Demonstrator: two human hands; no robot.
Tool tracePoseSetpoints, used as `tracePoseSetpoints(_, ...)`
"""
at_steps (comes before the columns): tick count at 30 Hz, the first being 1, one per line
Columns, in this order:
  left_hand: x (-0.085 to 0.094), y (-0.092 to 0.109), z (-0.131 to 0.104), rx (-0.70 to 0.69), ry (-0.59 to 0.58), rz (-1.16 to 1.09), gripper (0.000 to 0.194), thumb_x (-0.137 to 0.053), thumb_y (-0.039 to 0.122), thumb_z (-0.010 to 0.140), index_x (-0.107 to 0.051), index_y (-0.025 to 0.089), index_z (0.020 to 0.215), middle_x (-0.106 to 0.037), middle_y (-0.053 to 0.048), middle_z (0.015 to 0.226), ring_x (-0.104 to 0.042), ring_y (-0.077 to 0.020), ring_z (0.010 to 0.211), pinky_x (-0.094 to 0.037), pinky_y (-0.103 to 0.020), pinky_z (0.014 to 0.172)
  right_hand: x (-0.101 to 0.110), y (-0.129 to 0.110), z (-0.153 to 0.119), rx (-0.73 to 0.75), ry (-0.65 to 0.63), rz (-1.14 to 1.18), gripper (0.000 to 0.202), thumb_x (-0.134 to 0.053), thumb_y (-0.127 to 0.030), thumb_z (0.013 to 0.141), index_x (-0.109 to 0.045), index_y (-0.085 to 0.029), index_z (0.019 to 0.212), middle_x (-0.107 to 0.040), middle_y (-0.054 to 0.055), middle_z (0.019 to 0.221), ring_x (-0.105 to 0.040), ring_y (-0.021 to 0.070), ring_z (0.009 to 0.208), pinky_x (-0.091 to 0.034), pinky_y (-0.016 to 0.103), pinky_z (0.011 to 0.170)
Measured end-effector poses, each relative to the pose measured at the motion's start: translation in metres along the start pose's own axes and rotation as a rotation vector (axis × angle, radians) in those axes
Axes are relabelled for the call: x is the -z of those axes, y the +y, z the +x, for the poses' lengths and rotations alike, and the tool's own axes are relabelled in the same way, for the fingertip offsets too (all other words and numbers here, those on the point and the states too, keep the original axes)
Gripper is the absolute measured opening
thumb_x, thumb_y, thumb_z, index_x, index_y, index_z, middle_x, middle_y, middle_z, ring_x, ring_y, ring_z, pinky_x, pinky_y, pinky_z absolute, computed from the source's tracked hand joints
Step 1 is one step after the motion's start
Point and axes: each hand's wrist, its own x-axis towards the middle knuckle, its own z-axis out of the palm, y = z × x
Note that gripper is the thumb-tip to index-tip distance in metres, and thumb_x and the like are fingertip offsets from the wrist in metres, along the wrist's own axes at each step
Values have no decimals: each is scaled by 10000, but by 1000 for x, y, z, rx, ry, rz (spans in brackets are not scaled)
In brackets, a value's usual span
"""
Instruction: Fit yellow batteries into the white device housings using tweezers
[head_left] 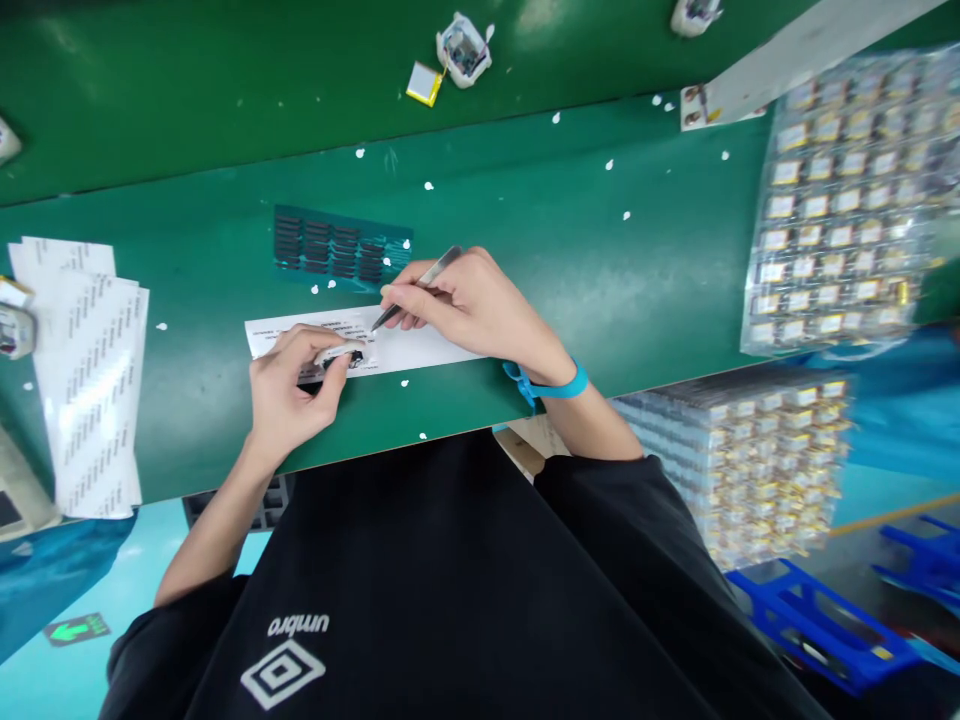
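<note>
My left hand (pixel 294 390) is closed around a small white device (pixel 339 354) with dark parts showing, held over a white label sheet (pixel 431 345). Metal tweezers (pixel 431 272) are pinched in my right hand (pixel 480 305), their tip down at the printed labels just beside the device. Whether the tips hold anything is too small to tell. A blue strap (pixel 559 386) circles my right wrist. Beyond the label sheet lies a dark teal sheet (pixel 341 245) bearing rows of black strips.
Stacked label sheets (pixel 94 390) lie on the green table (pixel 562 240) at left. An open white device (pixel 463 50) with a battery (pixel 424 84) sits at the far side. Clear trays (pixel 840 210) of batteries and a metal post (pixel 810 50) stand at right.
</note>
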Motion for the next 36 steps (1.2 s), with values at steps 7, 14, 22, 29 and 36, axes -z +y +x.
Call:
tracePoseSetpoints(7, -4, -3, 1, 44, 13, -16, 64, -695, 250, 859, -697, 222, 917, -767, -23, 880, -726, -194, 798, -550, -306, 722, -2, 14, 5, -152, -126, 202, 460, -655, -543, 980, -766, -133, 802, -814, 66, 937, -754, 115, 732, -622, 225, 714)
tracePoseSetpoints(14, -5, -8, 0, 77, 22, -21, 67, -712, 261, 851, -712, 217, 902, -761, -15, 809, -692, -171, 676, -514, -299, 638, -7, 19, 13, -308, -150, 443, 514, -721, -639, 901, -728, -125, 881, -807, 89, 815, -782, 146, 733, -652, 219, 683)
tracePoseSetpoints(22, 1, 17, 15, 258, -15, -457, 233, -783, 238, 898, -755, 238, 1129, -767, -6, 828, -728, -146, 591, -618, -244, 564, -4, 6, 6, -141, 131, 401, 530, -593, -747, 938, -630, -219, 936, -796, 16, 790, -760, 138, 679, -634, 230, 624)
tracePoseSetpoints(29, -5, 27, 34, 208, -251, -635, 342, -786, 163, 837, -743, 200, 1174, -774, -33, 890, -762, -176, 692, -671, -297, 656, -8, -7, 2, -125, 50, 505, 488, -643, -704, 935, -600, -220, 888, -792, 10, 762, -749, 137, 612, -631, 228, 569)
tracePoseSetpoints(36, -11, 33, 29, 159, -132, -620, 331, -789, 139, 853, -728, 216, 1169, -751, -4, 836, -755, -156, 660, -646, -253, 620, -3, -5, 2, -140, 99, 481, 431, -617, -659, 976, -605, -237, 887, -803, 13, 780, -738, 152, 601, -655, 268, 590)
